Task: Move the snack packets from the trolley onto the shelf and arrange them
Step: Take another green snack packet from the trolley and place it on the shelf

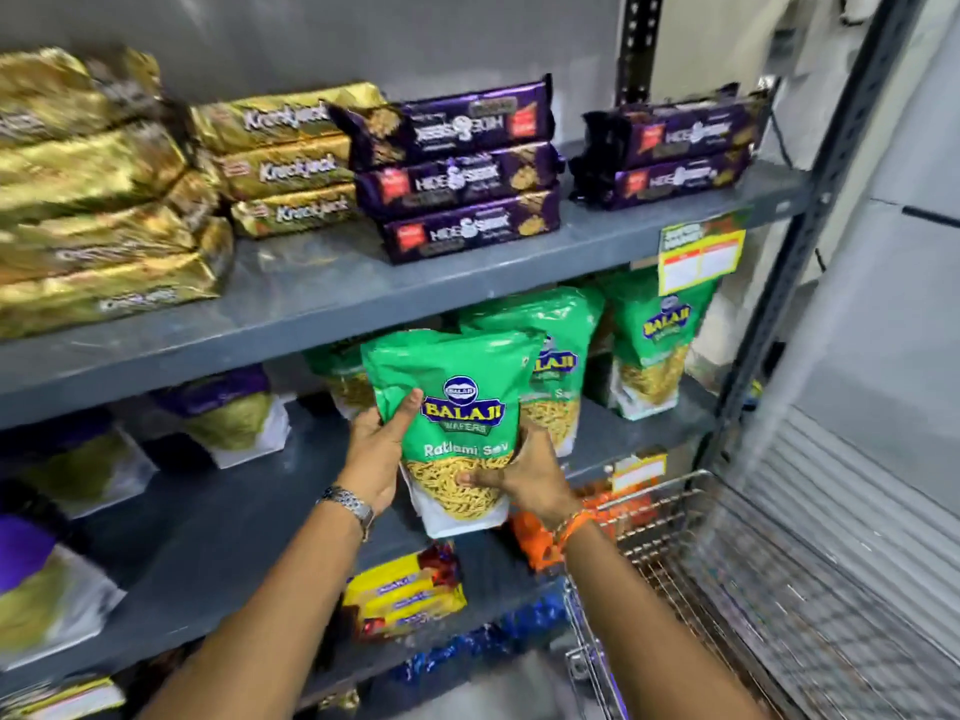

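A green Balaji Ratlami Sev packet point(457, 407) is held upright in front of the middle shelf point(218, 553). My left hand point(376, 449) grips its left edge with the thumb on the front. My right hand point(524, 478) grips its lower right side, thumb across the yellow window. Behind it stand more green packets of the same kind point(558, 366), and another point(654, 350) at the right end of that shelf. The wire trolley point(670, 527) sits at the lower right; its contents are mostly hidden.
Purple-and-white pouches point(234, 413) stand on the left of the middle shelf. The upper shelf point(322, 298) carries gold Krackjack packs point(291, 163) and purple Hide & Seek packs point(462, 174). Yellow packets point(405, 595) and orange packets point(535, 543) lie lower down. A metal upright point(810, 220) bounds the right.
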`<act>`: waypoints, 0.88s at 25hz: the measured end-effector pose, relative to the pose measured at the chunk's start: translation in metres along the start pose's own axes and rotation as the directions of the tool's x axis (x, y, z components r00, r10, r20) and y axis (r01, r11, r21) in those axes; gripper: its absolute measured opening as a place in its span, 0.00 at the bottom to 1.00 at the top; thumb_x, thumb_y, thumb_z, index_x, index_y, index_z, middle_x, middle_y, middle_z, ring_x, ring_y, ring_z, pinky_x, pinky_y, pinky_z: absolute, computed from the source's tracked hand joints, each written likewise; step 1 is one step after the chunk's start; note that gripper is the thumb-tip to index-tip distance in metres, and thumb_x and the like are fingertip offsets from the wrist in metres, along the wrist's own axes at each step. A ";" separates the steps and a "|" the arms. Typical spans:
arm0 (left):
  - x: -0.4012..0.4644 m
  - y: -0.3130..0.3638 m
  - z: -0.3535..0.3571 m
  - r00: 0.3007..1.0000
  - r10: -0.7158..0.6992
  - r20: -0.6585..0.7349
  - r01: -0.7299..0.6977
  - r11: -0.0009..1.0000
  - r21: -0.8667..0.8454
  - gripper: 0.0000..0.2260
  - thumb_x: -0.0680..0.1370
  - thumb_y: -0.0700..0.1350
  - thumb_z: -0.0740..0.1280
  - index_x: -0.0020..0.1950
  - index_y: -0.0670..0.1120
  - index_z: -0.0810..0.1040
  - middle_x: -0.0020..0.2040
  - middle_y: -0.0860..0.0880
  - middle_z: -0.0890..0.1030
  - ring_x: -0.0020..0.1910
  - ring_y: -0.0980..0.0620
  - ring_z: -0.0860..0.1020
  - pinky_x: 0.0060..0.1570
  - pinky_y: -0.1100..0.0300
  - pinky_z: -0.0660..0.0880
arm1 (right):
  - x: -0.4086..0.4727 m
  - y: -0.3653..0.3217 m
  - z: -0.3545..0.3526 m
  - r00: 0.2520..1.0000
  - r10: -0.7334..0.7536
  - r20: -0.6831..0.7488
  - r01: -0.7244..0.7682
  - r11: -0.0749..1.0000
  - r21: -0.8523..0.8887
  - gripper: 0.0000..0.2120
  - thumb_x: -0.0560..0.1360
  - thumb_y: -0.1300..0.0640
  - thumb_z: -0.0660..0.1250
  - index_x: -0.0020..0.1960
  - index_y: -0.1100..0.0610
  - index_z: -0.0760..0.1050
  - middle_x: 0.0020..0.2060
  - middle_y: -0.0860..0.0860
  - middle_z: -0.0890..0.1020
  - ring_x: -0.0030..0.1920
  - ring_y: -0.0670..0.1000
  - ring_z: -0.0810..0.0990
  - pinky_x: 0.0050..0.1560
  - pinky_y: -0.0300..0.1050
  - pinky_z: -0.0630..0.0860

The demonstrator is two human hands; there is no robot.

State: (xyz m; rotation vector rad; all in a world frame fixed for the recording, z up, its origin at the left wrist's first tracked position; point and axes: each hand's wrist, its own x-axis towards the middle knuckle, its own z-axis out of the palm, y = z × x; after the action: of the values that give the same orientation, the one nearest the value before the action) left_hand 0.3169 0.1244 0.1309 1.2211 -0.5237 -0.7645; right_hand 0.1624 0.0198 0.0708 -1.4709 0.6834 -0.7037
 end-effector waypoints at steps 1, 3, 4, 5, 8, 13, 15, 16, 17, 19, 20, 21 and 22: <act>0.008 0.004 -0.011 1.000 0.001 -0.029 -0.001 1.000 0.011 0.10 0.72 0.47 0.72 0.51 0.45 0.83 0.46 0.50 0.88 0.44 0.54 0.86 0.52 0.55 0.82 | 0.011 -0.001 0.013 1.000 0.006 0.010 -0.006 1.000 -0.020 0.38 0.53 0.62 0.88 0.60 0.62 0.79 0.55 0.55 0.87 0.56 0.55 0.87 0.59 0.59 0.82; 0.021 0.008 -0.030 0.997 0.004 -0.073 -0.001 0.999 0.034 0.04 0.77 0.44 0.69 0.50 0.45 0.83 0.45 0.51 0.88 0.43 0.55 0.86 0.52 0.55 0.82 | 0.030 0.004 0.035 1.000 0.001 0.020 -0.001 0.999 -0.038 0.40 0.52 0.60 0.88 0.62 0.60 0.78 0.56 0.54 0.87 0.58 0.54 0.85 0.61 0.58 0.82; 0.028 0.009 -0.039 0.996 -0.001 -0.087 0.005 0.999 0.042 0.04 0.78 0.43 0.68 0.49 0.45 0.82 0.44 0.51 0.88 0.42 0.55 0.86 0.51 0.55 0.82 | 0.037 0.006 0.044 1.000 -0.005 0.019 0.006 0.999 -0.046 0.41 0.52 0.61 0.88 0.63 0.60 0.77 0.57 0.54 0.86 0.60 0.55 0.85 0.61 0.57 0.81; 0.036 0.010 -0.047 0.995 -0.006 -0.098 0.010 0.999 0.043 0.04 0.78 0.42 0.68 0.48 0.45 0.82 0.43 0.51 0.88 0.41 0.55 0.86 0.50 0.55 0.82 | 0.044 0.009 0.053 1.000 -0.001 0.017 0.002 0.999 -0.044 0.41 0.53 0.62 0.88 0.63 0.60 0.77 0.58 0.54 0.86 0.60 0.54 0.84 0.62 0.55 0.81; 0.055 0.008 -0.062 0.994 -0.007 -0.111 0.012 0.999 0.053 0.04 0.79 0.41 0.66 0.48 0.44 0.81 0.40 0.52 0.88 0.39 0.57 0.85 0.49 0.57 0.82 | 0.057 0.015 0.072 1.000 -0.010 -0.013 0.009 0.998 -0.064 0.42 0.53 0.61 0.87 0.64 0.60 0.77 0.56 0.50 0.85 0.55 0.45 0.84 0.61 0.41 0.81; 0.073 -0.005 -0.071 0.993 -0.046 -0.107 0.047 0.999 0.006 0.05 0.80 0.43 0.66 0.50 0.47 0.81 0.44 0.52 0.88 0.42 0.57 0.85 0.48 0.57 0.82 | 0.072 0.022 0.083 0.999 0.002 -0.043 -0.007 0.994 -0.111 0.40 0.54 0.61 0.87 0.63 0.57 0.76 0.54 0.50 0.85 0.55 0.49 0.83 0.54 0.30 0.79; 0.074 -0.008 -0.073 0.994 -0.035 -0.101 0.034 0.999 -0.008 0.06 0.77 0.46 0.68 0.51 0.48 0.82 0.47 0.52 0.87 0.44 0.55 0.85 0.51 0.55 0.81 | 0.074 0.022 0.083 0.999 0.027 -0.040 -0.033 0.989 -0.147 0.40 0.53 0.58 0.88 0.62 0.56 0.76 0.54 0.49 0.85 0.54 0.48 0.83 0.55 0.34 0.80; 0.073 -0.006 -0.072 0.995 -0.026 -0.093 0.024 1.000 -0.020 0.08 0.75 0.48 0.69 0.52 0.48 0.82 0.47 0.52 0.87 0.44 0.56 0.85 0.51 0.55 0.82 | 0.075 0.024 0.082 0.998 0.028 -0.050 -0.036 0.987 -0.158 0.43 0.51 0.54 0.88 0.63 0.56 0.76 0.55 0.49 0.86 0.56 0.49 0.83 0.57 0.40 0.81; 0.070 -0.004 -0.071 0.996 -0.025 -0.091 0.022 0.999 -0.034 0.10 0.73 0.49 0.69 0.52 0.48 0.81 0.46 0.52 0.87 0.44 0.56 0.85 0.49 0.57 0.82 | 0.075 0.026 0.079 0.998 0.032 -0.050 -0.040 0.983 -0.178 0.47 0.50 0.49 0.88 0.65 0.57 0.75 0.56 0.49 0.86 0.57 0.50 0.83 0.60 0.46 0.82; 0.063 -0.001 -0.068 0.993 -0.027 -0.119 0.022 0.999 -0.046 0.10 0.72 0.48 0.70 0.52 0.48 0.81 0.46 0.53 0.87 0.44 0.58 0.85 0.45 0.61 0.82 | 0.072 0.027 0.072 0.999 0.038 -0.038 -0.044 0.980 -0.195 0.48 0.50 0.49 0.88 0.67 0.57 0.74 0.59 0.50 0.85 0.60 0.51 0.82 0.62 0.51 0.80; 0.058 -0.001 -0.065 0.984 -0.034 -0.173 0.026 0.998 -0.052 0.09 0.74 0.47 0.71 0.53 0.48 0.81 0.48 0.53 0.87 0.45 0.58 0.84 0.45 0.62 0.80 | 0.068 0.024 0.067 0.998 0.056 -0.039 -0.062 0.983 -0.174 0.46 0.53 0.54 0.87 0.68 0.58 0.74 0.61 0.51 0.84 0.62 0.51 0.81 0.65 0.52 0.79; 0.051 -0.004 -0.063 0.965 -0.056 -0.257 0.040 0.997 -0.067 0.11 0.74 0.46 0.72 0.56 0.48 0.81 0.52 0.53 0.86 0.48 0.57 0.83 0.48 0.62 0.78 | 0.060 0.021 0.059 0.996 0.080 -0.040 -0.085 0.986 -0.144 0.44 0.57 0.60 0.86 0.69 0.60 0.73 0.64 0.52 0.81 0.64 0.50 0.79 0.67 0.51 0.77; 0.042 -0.008 -0.061 0.925 -0.106 -0.365 0.076 0.993 -0.095 0.15 0.74 0.48 0.73 0.60 0.49 0.80 0.58 0.52 0.84 0.52 0.56 0.81 0.52 0.60 0.76 | 0.051 0.019 0.048 0.994 0.098 -0.038 -0.102 0.987 -0.124 0.41 0.60 0.66 0.84 0.70 0.62 0.71 0.65 0.52 0.79 0.65 0.49 0.77 0.68 0.46 0.75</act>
State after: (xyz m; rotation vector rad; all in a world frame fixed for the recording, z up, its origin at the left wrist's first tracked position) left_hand 0.3861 0.1298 0.1049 1.2842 -0.1250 -0.6057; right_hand 0.2317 0.0107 0.0524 -1.5317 0.8336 -0.6167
